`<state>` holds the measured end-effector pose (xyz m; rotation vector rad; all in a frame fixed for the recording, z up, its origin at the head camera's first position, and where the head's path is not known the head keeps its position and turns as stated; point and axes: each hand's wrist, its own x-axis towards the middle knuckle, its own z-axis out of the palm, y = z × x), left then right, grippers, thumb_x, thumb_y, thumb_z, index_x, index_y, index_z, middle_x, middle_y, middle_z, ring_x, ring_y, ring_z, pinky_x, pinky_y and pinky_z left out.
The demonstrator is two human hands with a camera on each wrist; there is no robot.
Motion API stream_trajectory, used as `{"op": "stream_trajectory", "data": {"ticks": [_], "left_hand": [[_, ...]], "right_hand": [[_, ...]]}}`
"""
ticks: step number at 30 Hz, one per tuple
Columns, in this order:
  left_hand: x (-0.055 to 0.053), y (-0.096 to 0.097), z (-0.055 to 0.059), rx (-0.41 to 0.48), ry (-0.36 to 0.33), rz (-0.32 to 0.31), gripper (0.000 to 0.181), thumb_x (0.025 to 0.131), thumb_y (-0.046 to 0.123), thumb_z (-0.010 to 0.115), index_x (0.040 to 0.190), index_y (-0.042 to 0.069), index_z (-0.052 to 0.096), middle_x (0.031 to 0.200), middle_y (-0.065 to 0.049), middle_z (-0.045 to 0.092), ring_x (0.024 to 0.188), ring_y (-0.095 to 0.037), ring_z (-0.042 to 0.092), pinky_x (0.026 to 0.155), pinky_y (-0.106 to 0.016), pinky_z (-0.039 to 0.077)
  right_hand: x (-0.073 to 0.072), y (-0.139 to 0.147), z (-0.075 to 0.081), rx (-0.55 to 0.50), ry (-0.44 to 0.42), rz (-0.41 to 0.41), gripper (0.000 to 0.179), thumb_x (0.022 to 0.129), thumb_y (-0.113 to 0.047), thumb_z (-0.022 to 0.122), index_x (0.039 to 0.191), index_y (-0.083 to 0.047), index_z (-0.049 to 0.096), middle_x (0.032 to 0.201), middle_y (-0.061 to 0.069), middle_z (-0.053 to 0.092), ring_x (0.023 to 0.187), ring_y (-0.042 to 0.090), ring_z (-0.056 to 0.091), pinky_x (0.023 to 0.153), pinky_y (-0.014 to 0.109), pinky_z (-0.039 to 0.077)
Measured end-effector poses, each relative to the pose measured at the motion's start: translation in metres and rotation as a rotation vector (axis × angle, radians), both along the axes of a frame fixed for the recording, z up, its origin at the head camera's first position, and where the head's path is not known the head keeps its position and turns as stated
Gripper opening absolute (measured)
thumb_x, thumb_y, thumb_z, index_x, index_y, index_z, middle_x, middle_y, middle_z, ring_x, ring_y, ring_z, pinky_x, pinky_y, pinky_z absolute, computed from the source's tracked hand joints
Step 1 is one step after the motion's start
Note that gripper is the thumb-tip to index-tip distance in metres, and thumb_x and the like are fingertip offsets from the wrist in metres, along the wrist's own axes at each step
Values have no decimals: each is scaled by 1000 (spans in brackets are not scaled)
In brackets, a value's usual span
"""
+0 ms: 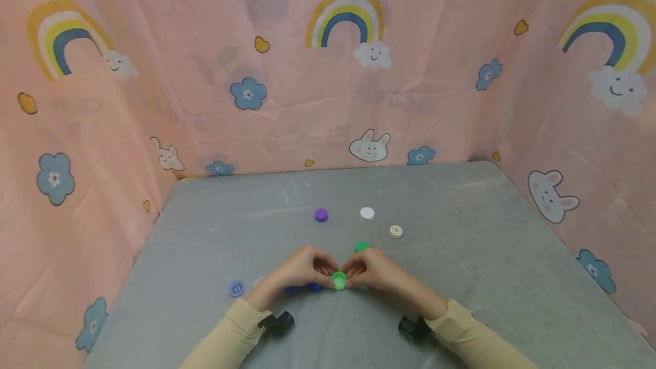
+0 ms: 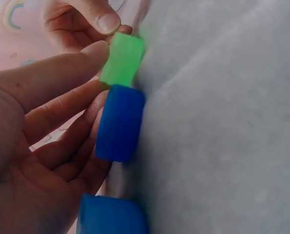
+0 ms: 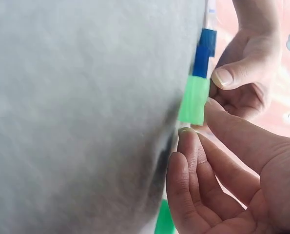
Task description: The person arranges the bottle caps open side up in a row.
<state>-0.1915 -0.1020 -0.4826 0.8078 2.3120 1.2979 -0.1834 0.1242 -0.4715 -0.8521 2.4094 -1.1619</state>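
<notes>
A light green bottle cap (image 1: 339, 281) sits hollow side up on the table between the two hands. My left hand (image 1: 299, 269) pinches it from the left, thumb tip and forefinger at its side. From the right, my right hand (image 1: 376, 269) holds the same cap with thumb and fingertips. Right beside the green cap, near the left fingers, stands a dark blue cap (image 2: 120, 124). A second blue cap (image 2: 113, 214) is farther left, partly under the left wrist in the head view. Just behind the right hand lies a darker green cap (image 1: 362, 246), partly covered by it.
Farther back on the grey table (image 1: 246, 215) lie a purple cap (image 1: 321, 215), a white cap (image 1: 367, 213) and a cream patterned cap (image 1: 396, 232). To the left is a periwinkle cap (image 1: 236, 288); a pale cap (image 1: 258, 282) is half hidden by the left wrist. Pink curtains (image 1: 307, 101) enclose the table.
</notes>
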Motion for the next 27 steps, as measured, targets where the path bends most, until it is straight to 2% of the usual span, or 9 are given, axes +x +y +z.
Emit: {"op": "stream_trajectory", "data": {"ticks": [7,11,15,21,27], "left_hand": [[-8,-3,7,-4,57,71,25,75,13,80,97,6,72,88,-5,72,75,-7,62,69,-20,51],[-17,-6,11,-1,78,137,25,76,14,79,98,3,71,88,-7,71,76,-10,62,68,-20,50],[-28,-8,15,9,106,218,24,78,13,78,98,2,71,85,-4,70,76,-9,61,68,-21,50],[-45,-9,19,50,97,323,22,77,8,77,97,1,71,83,-5,70,75,-10,62,68,-22,51],[-61,-11,17,47,77,415,22,77,11,78,96,3,71,82,-5,69,74,-10,61,66,-23,49]], "right_hand": [[-15,-1,8,14,9,-56,29,78,-13,77,102,2,70,87,7,72,77,13,68,66,19,52],[-27,-4,13,18,32,-103,30,80,-13,76,105,2,69,89,6,72,78,11,67,69,21,53],[-39,-9,18,36,61,-160,31,81,-15,75,106,0,69,91,4,71,80,11,66,70,24,54],[-58,-17,22,65,95,-217,30,80,-15,76,105,-1,70,90,5,71,79,12,65,73,28,55],[-75,-26,22,80,67,-283,30,81,-15,75,106,-2,69,92,4,71,82,13,65,75,29,54]]}}
